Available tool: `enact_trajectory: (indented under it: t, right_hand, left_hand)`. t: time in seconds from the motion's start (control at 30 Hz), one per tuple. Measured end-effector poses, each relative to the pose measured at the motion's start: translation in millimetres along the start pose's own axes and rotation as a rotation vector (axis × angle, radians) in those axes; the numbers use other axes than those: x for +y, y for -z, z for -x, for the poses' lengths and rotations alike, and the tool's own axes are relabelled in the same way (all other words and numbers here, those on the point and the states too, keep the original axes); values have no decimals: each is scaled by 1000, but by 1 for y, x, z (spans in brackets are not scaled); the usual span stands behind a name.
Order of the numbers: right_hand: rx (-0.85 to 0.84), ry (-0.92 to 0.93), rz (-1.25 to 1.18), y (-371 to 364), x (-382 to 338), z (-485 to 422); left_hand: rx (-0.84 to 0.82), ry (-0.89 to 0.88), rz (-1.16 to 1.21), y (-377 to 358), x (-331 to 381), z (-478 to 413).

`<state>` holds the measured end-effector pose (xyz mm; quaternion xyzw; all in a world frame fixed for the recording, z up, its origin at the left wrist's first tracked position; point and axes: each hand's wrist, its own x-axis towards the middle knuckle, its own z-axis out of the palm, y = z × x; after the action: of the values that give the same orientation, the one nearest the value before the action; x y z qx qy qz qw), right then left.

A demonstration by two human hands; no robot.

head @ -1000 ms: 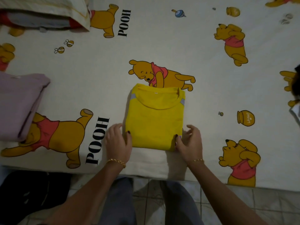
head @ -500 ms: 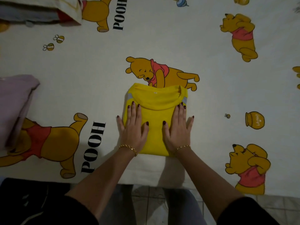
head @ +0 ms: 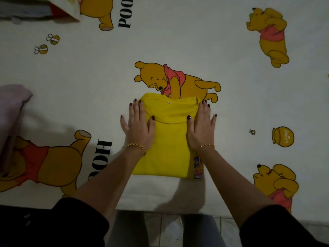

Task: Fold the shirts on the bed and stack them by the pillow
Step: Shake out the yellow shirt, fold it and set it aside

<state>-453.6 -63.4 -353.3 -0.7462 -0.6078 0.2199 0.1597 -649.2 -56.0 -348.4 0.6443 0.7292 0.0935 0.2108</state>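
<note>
A folded yellow shirt (head: 170, 139) lies on the bed near its front edge, collar pointing away from me. My left hand (head: 138, 127) presses flat on the shirt's left side with straight, spread fingers, the outer fingers over the sheet. On the shirt's right side my right hand (head: 200, 128) presses flat the same way, fingertips up by the collar. A coloured printed patch shows at the shirt's lower right corner. A folded pale pink shirt (head: 10, 113) lies at the left edge. The pillow (head: 58, 8) sits at the top left corner.
The cream bedsheet (head: 178, 41) with bear and honey-pot prints covers the bed. Its front edge runs across the lower frame, with tiled floor (head: 160, 227) and my legs below. Dark cloth (head: 26, 227) lies at the bottom left.
Both hands went from the shirt's near corners onto its top, then slid forward and apart toward the collar, flattening it. The view shifted slightly closer.
</note>
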Motion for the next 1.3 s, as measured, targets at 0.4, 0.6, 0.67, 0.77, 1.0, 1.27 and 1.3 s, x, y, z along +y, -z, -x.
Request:
enact_trajectory:
  t: [0.4,0.6,0.67,0.77,1.0,1.27,1.3]
  right_hand:
    - [-176,-654,-569,38,-28,52]
    - [-190,-576,-534,84,-82,62]
    - [-162,-552,-555,97,-108,73]
    - [-138,-511,-629,110,-149,93]
    - [-88,-388,-775,121,-208,135]
    - [-143,-302,-799,121,-231,186]
    - [-149,-300,-806,120,-233,192]
  left_hand:
    - [-300,459,697,52,-7,28]
    - [-485,377,727,117,-10,29]
    - [-474,337,711,145,-18,33]
    - [-429,270,730,192,-32,38]
    - [-328,198,828,268,-58,64]
    - [-202,210,905,289,-95,124]
    - [-195,216,904,290,-100,132]
